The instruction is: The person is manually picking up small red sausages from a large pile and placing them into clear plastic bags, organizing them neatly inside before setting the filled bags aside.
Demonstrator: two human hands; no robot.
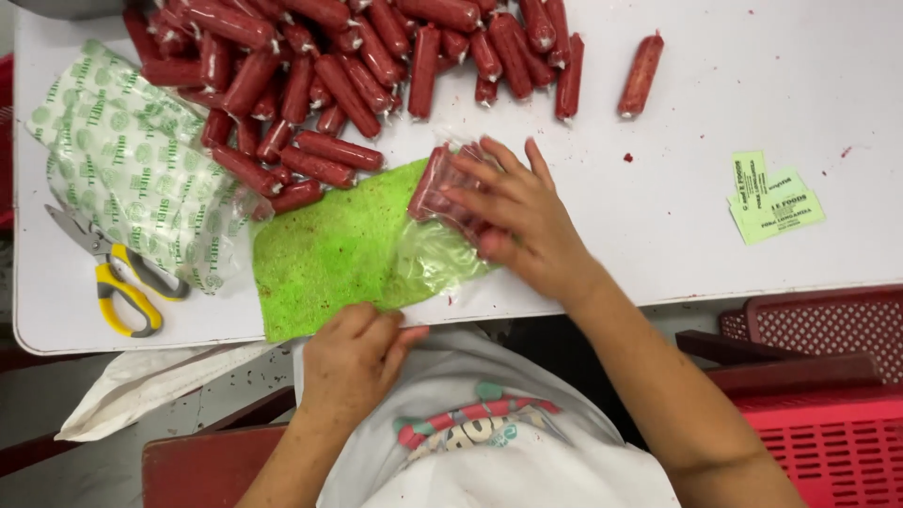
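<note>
Stack of clear plastic bags with green print (pixel 132 169) lies far left on the white table (pixel 715 122); small green paper labels (pixel 773 199) sit right. Pile of red sausages (pixel 348 56) spreads along the far edge. Right hand (pixel 517 221) lies flat, fingers spread, pressing a clear bag of red sausages (pixel 447 193) at table centre. Left hand (pixel 353 353), curled, pinches the near edge of a green speckled cloth (pixel 329 254). Yellow-handled scissors (pixel 118 277) sit near left.

Your right hand (pixel 515 221) presses flat on a clear bag of red sausages (pixel 450 193) lying over the green cloth (pixel 329 254). Your left hand (pixel 353 353) pinches the cloth's near edge at the worktop (pixel 715 235) rim. Yellow-handled scissors (pixel 118 273) lie far left.
</note>
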